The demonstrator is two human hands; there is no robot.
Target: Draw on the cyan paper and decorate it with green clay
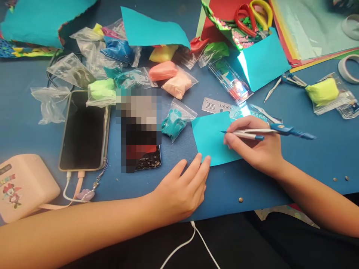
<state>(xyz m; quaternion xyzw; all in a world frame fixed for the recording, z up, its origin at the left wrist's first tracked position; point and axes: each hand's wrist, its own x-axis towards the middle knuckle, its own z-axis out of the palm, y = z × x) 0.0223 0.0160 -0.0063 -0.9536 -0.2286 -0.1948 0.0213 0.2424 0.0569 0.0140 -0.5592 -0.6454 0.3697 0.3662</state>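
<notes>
A piece of turquoise paper (212,136) lies flat near the table's front edge. My left hand (182,186) rests beside it, fingers stretched out and fingertips at its lower left edge. My right hand (259,149) is closed in a pinch around a blue and white drawing compass (283,129), held nearly level above the paper. The compass's blue tip (223,132) points left over the sheet; I cannot tell whether it touches. Behind the paper lies a metal stencil ruler (215,106), partly covered by it. A bag of teal clay (174,123) sits just left of the paper.
A phone (84,130) with cables plugged in and a pink power bank (30,185) lie at left. Another phone (148,160) is partly blurred out. Several clay bags, scissors (254,18), coloured sheets (308,33) and a tape roll (349,69) spread across the back and right.
</notes>
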